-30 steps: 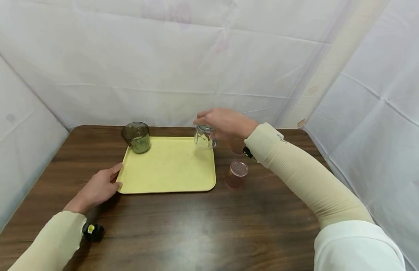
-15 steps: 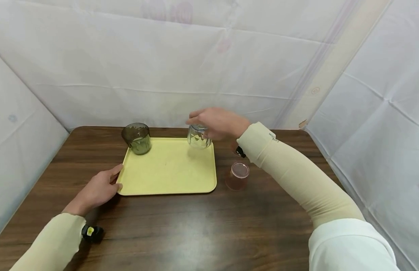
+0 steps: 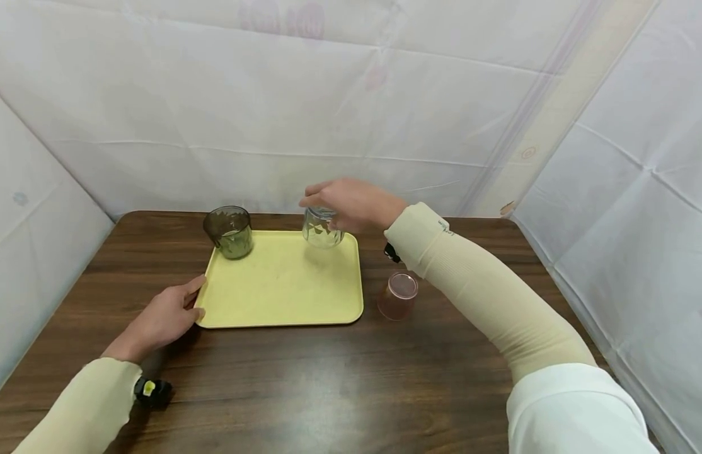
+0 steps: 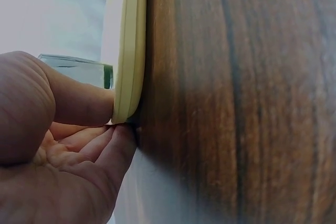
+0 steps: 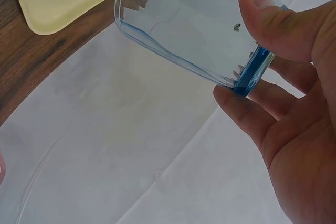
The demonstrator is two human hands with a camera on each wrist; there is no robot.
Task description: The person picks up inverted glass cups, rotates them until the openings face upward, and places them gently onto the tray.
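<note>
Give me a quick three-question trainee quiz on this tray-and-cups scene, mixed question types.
1. True or false: the right hand grips the clear faceted glass tumbler by its base, mouth down.
2. What does the left hand touch?
A. the upside-down pink plastic cup
B. the yellow rectangular plastic tray
C. the dark green translucent cup
3. Where is the dark green translucent cup?

Key:
1. True
2. B, at its near left corner
3. On the tray's far left corner
</note>
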